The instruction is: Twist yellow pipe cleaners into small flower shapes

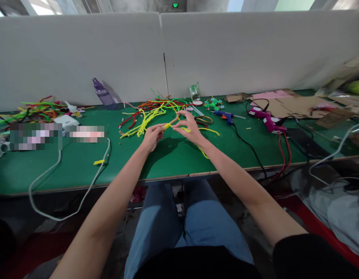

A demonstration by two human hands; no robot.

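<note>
My left hand (153, 138) is closed around a thin tan stick (174, 121), just above the table. Close to its fingertips, a yellow pipe cleaner (167, 126) is wound round the stick. My right hand (190, 128) pinches the loose length of that pipe cleaner, with thumb and fingers near the stick's other end. More yellow strand (203, 152) hangs below the right wrist. Behind both hands lies a pile of yellow pipe cleaners (149, 119), mixed with red, orange and green ones. The stick's lower end is hidden in the left hand.
A blue glue gun (224, 117) lies to the right, its black cable crossing the table. Beyond it are magenta devices (274, 124) and cardboard (296, 105). A purple bottle (103, 94) leans at the back left. A white cable (94, 182) hangs over the front edge.
</note>
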